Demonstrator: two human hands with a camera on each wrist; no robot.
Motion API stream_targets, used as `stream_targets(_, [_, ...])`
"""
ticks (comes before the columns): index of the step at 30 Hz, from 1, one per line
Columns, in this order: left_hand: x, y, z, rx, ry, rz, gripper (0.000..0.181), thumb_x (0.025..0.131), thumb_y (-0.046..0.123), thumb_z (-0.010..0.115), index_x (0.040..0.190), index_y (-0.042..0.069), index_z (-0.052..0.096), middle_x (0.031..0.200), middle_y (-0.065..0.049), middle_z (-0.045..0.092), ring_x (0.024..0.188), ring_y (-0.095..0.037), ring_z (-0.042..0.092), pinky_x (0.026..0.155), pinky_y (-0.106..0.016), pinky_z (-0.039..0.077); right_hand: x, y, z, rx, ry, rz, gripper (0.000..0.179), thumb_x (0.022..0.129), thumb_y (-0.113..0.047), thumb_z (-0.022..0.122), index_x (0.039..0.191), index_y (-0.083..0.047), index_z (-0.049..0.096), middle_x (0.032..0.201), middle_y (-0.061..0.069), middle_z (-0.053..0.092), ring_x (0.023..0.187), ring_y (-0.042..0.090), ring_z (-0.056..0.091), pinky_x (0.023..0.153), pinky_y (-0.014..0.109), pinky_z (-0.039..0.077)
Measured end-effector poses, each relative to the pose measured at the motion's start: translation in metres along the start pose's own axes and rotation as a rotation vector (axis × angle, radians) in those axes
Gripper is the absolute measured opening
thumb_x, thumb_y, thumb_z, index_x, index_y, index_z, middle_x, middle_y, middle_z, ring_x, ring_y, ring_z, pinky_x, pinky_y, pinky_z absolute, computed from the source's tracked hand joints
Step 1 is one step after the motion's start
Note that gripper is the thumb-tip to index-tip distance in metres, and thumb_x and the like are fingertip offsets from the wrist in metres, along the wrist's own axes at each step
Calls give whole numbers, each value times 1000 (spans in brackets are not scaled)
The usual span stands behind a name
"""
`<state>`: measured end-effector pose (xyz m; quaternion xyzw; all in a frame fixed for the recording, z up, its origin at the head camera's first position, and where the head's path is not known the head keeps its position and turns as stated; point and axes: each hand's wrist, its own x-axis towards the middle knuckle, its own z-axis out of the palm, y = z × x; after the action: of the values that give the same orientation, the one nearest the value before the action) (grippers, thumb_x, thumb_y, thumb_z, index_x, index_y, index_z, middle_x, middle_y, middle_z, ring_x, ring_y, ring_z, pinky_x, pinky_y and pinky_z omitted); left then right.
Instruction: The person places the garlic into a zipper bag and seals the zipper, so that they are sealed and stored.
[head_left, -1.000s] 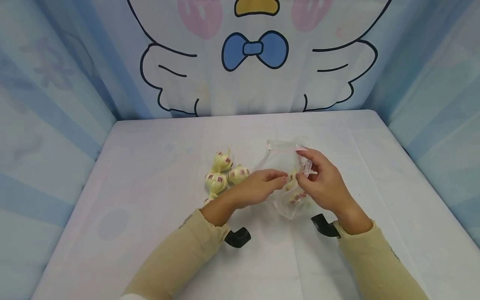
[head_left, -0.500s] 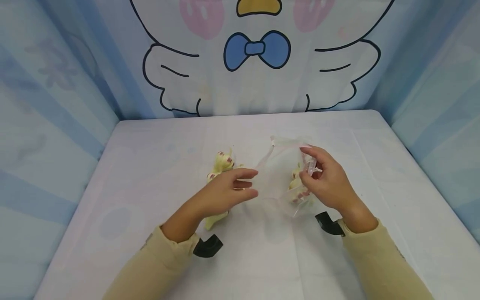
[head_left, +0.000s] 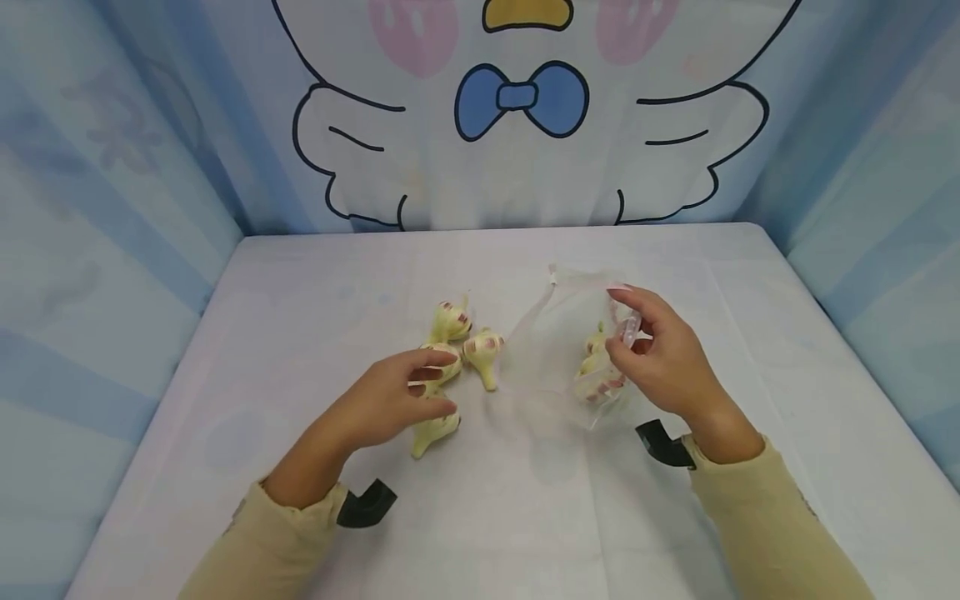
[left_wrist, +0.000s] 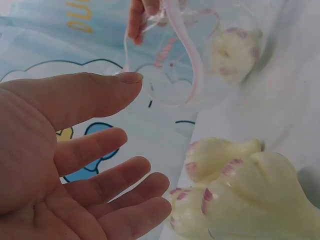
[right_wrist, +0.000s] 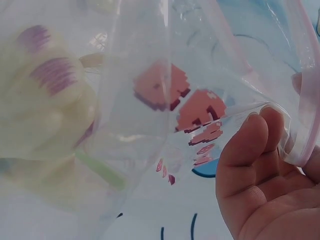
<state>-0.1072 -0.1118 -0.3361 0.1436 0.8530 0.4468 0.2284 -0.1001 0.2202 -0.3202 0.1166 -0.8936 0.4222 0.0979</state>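
Note:
Several pale garlic bulbs [head_left: 483, 350] with purple streaks lie in a loose cluster left of the table's middle. My left hand [head_left: 390, 400] is over their left side, fingers spread and nothing in its grasp; it hides part of the cluster in the head view. Its palm and straight fingers [left_wrist: 135, 172] show beside the bulbs in the left wrist view. To the right, my right hand [head_left: 663, 350] pinches the pink-edged mouth of a clear zip bag [head_left: 536, 354], holding it up and spread. Garlic [head_left: 597, 372] sits inside the bag, and red print [right_wrist: 202, 110] shows on its film.
A white cloth [head_left: 525, 525] covers the table. Blue-and-white curtains [head_left: 97, 292] enclose it at the back and sides, the rear one printed with a blue bow [head_left: 517, 96]. A black wrist mount [head_left: 367, 504] juts from the left sleeve.
My left hand has left the bag and moved left to the loose garlic bulbs. My right hand keeps its grip on the bag and has shifted slightly right and up; the bag's mouth looks wider.

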Motion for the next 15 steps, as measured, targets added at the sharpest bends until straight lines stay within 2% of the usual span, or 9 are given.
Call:
stream_targets(9, [-2, -17, -1, 178, 11, 4, 54, 90, 15, 76, 141, 14, 57, 148, -9, 48, 136, -34, 43, 108, -53, 38, -2, 0, -3, -8, 8, 2, 54, 91, 3, 61, 144, 0, 48, 147, 17, 45, 88, 24, 53, 72, 11, 48])
stream_targets(12, [-1, -25, 0, 253, 5, 49, 49, 91, 11, 74, 138, 10, 60, 144, -11, 51, 136, -34, 43, 109, -53, 37, -2, -1, -4, -6, 3, 8, 55, 92, 2, 61, 145, -1, 48, 148, 16, 45, 87, 23, 52, 71, 11, 48])
stream_targets(15, [1, -33, 2, 344, -12, 122, 42, 91, 7, 72, 132, 6, 64, 135, -11, 58, 130, -33, 49, 106, -51, 40, -2, -1, -4, 5, -4, 14, 55, 92, 2, 62, 145, -1, 48, 148, 16, 44, 86, 23, 52, 70, 11, 48])
